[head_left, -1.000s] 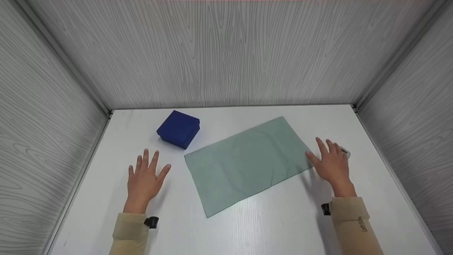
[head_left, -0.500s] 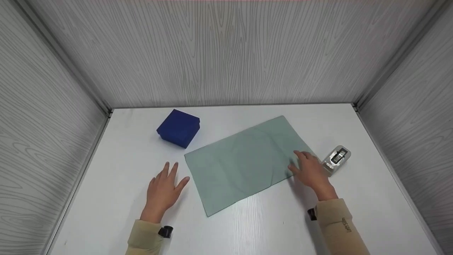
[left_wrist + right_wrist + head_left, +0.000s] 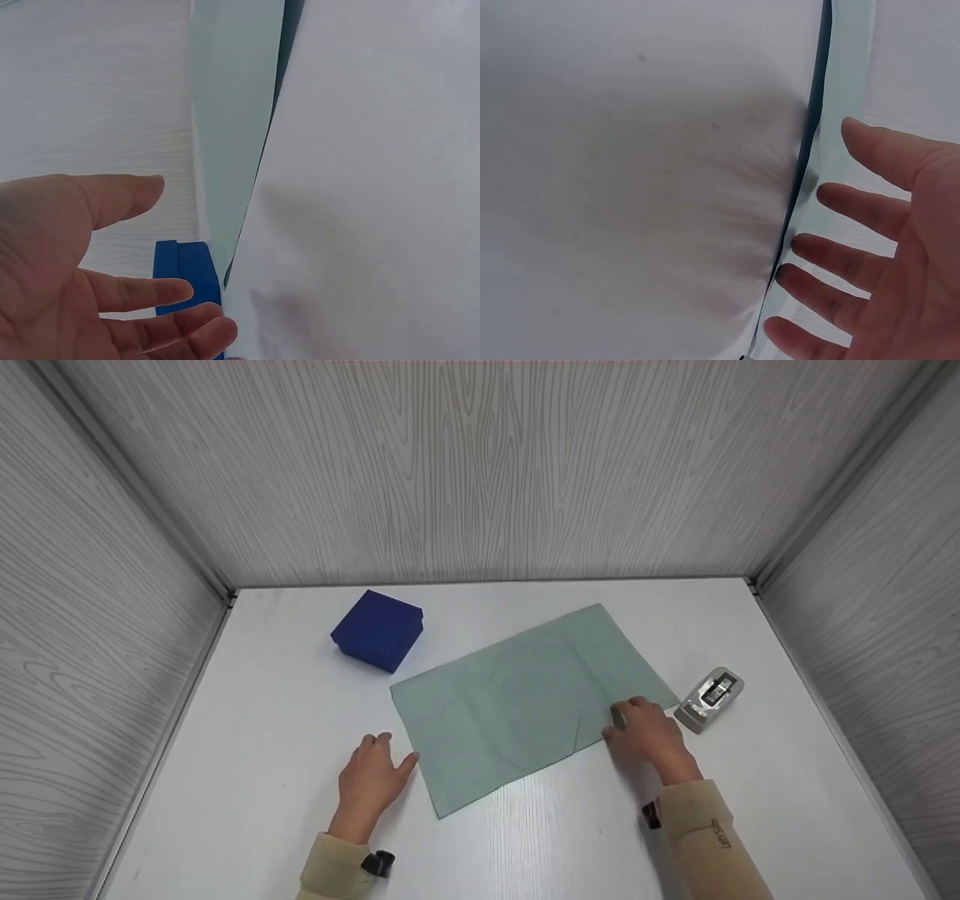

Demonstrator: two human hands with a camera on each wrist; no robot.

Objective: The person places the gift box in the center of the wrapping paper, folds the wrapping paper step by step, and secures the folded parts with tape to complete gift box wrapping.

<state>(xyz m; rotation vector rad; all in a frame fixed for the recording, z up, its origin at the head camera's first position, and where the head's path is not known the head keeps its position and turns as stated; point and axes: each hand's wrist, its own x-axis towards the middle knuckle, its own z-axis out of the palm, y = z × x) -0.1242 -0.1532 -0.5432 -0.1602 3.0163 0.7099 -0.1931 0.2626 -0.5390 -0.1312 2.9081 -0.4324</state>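
Observation:
A pale green rectangular sheet (image 3: 517, 697), cloth-like and faintly creased, lies slantwise on the white table. Its edge shows a dark line in both wrist views. My left hand (image 3: 371, 780) is just left of the sheet, thumb tip right at its left edge, fingers relaxed. In the left wrist view the fingers are spread with nothing between them. Over the sheet's near right edge is my right hand (image 3: 646, 735), fingertips bent slightly down at it. The right wrist view shows this hand's fingers (image 3: 840, 262) apart and fairly straight beside the edge.
A dark blue box (image 3: 379, 630) sits at the back left, behind the sheet. Close to the sheet's right corner lies a small grey rounded object (image 3: 709, 700) with a dark rectangular window. Grey wood-grain panels (image 3: 480, 472) wall the table at the back and sides.
My left hand has moved right and nearer, up to the sheet's left edge. The right hand has moved left and down to the near edge, uncovering the grey object. The sheet stays put.

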